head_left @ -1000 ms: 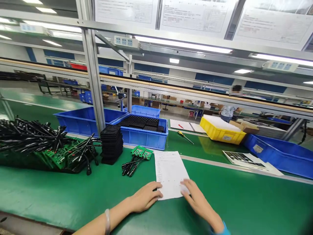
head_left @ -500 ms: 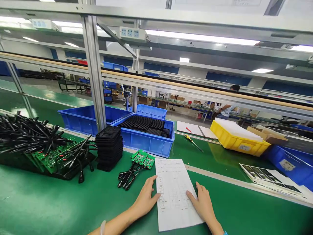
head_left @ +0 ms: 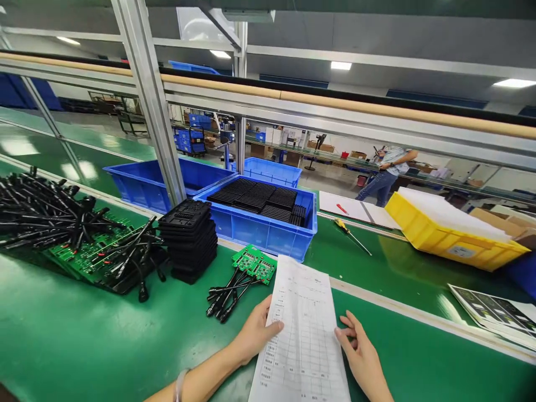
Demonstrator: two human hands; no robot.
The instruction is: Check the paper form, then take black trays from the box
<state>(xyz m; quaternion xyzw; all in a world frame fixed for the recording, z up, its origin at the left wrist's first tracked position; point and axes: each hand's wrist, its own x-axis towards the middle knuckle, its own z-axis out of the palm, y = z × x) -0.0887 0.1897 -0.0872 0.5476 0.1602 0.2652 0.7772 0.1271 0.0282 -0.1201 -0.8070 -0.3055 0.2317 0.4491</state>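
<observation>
A white printed form sheet lies lifted in front of me, its near end raised off the green bench. My left hand grips its left edge with the thumb on top. My right hand touches the right edge, fingers curled and slightly apart. Just beyond the sheet lie two green circuit boards with black cables attached.
A stack of black trays stands left of the boards, and a heap of boards with cables is farther left. Blue bins and a yellow bin sit behind. A screwdriver and printed sheets lie to the right. A person stands far back.
The sheet has been drawn toward me and lifted at its near end. Both hands went from resting flat on it to holding its side edges. My view has tilted downward.
</observation>
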